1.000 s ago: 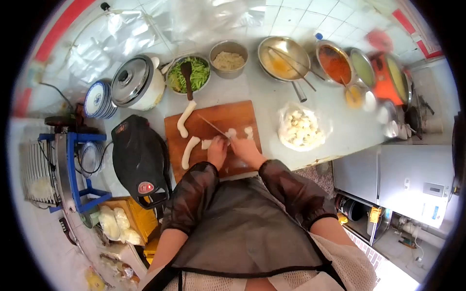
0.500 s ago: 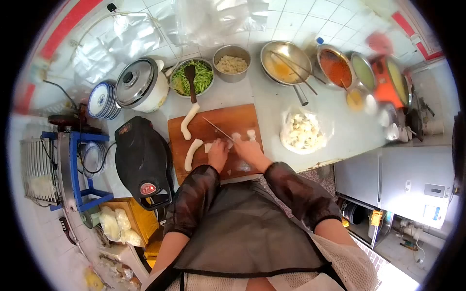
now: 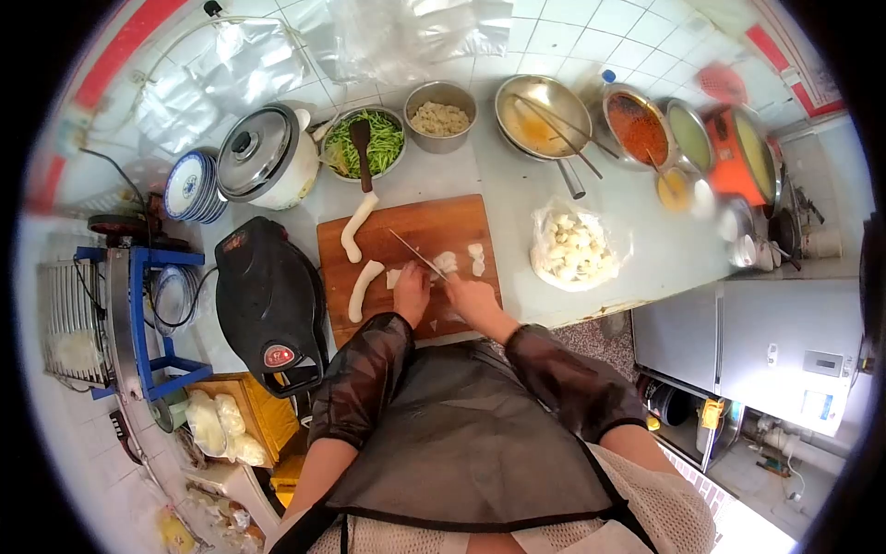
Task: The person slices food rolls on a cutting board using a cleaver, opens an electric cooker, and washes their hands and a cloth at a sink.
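A knife (image 3: 418, 254) is gripped in my right hand (image 3: 472, 297), its blade pointing up and left over the wooden cutting board (image 3: 452, 214). Close by on the left, my left hand (image 3: 412, 292) presses with bent fingers on a short white piece (image 3: 394, 278), partly hidden by them. Small cut white pieces (image 3: 476, 259) lie to the right of the blade. Two long white strips, an upper one (image 3: 354, 231) and a lower one (image 3: 363, 291), rest on the board's left side.
A bag of white pieces (image 3: 574, 245) stands right of the board, a black appliance (image 3: 268, 309) left. Behind are a lidded pot (image 3: 263, 157), a bowl of shredded greens (image 3: 380, 148), a metal bowl (image 3: 440, 115) and a pan with chopsticks (image 3: 543, 115).
My right hand and the knife have shifted slightly down and right, away from my left hand. More of the small cut pieces shows beside the blade.
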Demonstrator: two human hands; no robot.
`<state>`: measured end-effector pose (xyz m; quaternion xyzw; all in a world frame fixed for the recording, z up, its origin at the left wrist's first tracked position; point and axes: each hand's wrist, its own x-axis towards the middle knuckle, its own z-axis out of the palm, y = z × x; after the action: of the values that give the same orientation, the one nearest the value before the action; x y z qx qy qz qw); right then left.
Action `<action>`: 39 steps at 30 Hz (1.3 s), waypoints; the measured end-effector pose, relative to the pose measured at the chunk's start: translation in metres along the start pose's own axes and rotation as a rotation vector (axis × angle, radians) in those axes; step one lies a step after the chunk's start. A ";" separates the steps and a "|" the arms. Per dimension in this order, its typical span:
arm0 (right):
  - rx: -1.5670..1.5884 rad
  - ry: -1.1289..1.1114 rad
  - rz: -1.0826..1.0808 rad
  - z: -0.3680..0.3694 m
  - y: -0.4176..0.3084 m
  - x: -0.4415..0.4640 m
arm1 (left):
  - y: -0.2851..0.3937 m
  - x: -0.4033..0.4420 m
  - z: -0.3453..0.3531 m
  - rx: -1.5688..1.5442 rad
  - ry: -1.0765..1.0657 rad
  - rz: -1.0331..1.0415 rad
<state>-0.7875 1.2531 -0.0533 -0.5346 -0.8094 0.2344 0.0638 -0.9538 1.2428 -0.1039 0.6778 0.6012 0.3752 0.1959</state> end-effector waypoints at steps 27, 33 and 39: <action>0.072 0.138 -0.036 -0.017 0.042 0.018 | 0.023 0.022 0.003 0.249 -0.117 0.103; 0.030 0.120 -0.057 -0.046 0.030 0.001 | 0.017 0.029 -0.008 0.051 -0.056 0.126; -0.031 0.004 -0.083 -0.052 0.024 -0.025 | -0.001 0.027 0.010 0.091 -0.048 0.108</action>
<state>-0.7385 1.2549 -0.0149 -0.5022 -0.8342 0.2180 0.0668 -0.9475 1.2706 -0.1036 0.7261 0.5754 0.3412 0.1588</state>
